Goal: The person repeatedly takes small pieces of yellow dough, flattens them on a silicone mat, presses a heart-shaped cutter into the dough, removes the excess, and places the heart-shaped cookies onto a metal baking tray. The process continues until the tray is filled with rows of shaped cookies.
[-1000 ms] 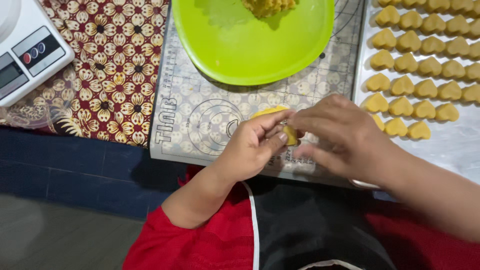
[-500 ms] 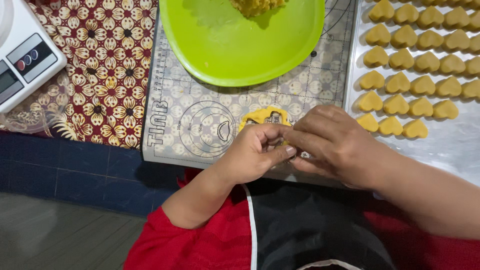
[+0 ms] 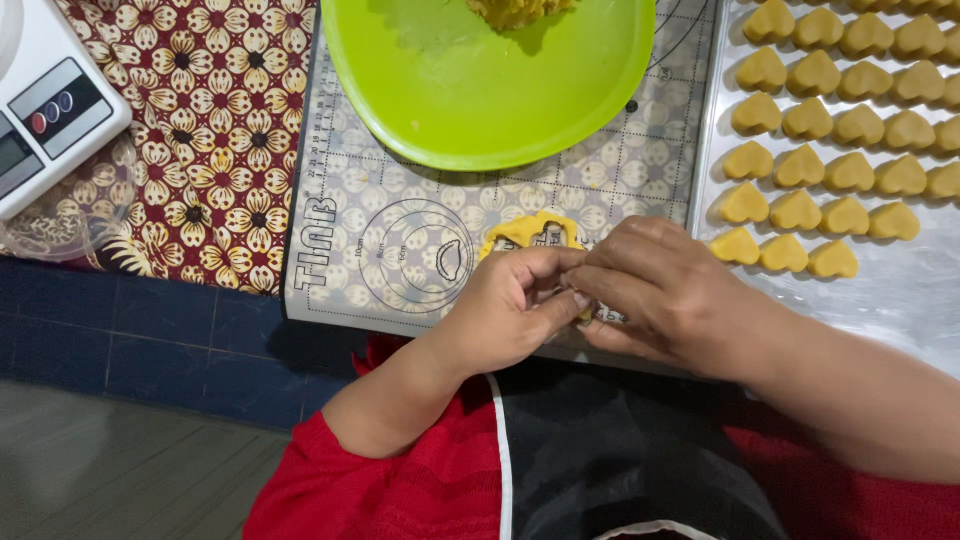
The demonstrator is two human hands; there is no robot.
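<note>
Both hands shifted little; left hand (image 3: 510, 305), right hand (image 3: 665, 295) fingers still pinching yellow cutter (image 3: 530, 232) over mat (image 3: 400, 230).

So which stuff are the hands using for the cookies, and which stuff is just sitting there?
In use:
left hand and right hand, pinching together over the mat
yellow dough piece
gridded baking mat
tray of heart-shaped cookies
green plate with dough

Lying about:
white kitchen scale
patterned red tablecloth
</note>
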